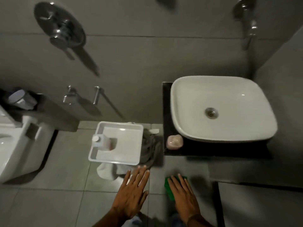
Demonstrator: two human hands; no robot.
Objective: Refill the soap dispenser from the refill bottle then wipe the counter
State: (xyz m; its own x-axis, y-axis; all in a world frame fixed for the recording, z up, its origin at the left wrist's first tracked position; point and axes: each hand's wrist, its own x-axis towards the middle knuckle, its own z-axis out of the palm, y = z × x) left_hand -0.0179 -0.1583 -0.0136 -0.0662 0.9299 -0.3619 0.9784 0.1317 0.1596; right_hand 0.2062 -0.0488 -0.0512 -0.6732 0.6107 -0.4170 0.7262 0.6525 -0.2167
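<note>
The right hand [183, 195] lies flat, palm down and fingers spread, over a green cloth [169, 189] whose edge shows to the left of and beyond the fingers; whether the hand grips the cloth or only rests on it cannot be told from this angle. Just beside it, the left hand [132, 195] is empty, fingers splayed wide and stretched forward, holding nothing. Both hands hover above the grey tiled floor [65, 194]. Beyond the left fingertips stands a white square tray [131, 154], raised on something draped with pale fabric, and on the tray's left side lies a clear refill bottle [102, 142] with a white cap, tipped on its side with the cap pointing left. To the right of the tray, a dark counter [167, 112] juts from the wall and carries a white basin [188, 125] that fills most of it. At the counter's near left corner, touching the basin's rim or just beside it, sits a small pinkish container [174, 141]; it is too blurred to tell whether this is the soap dispenser. A white toilet [19, 145] shows at the far left.
</note>
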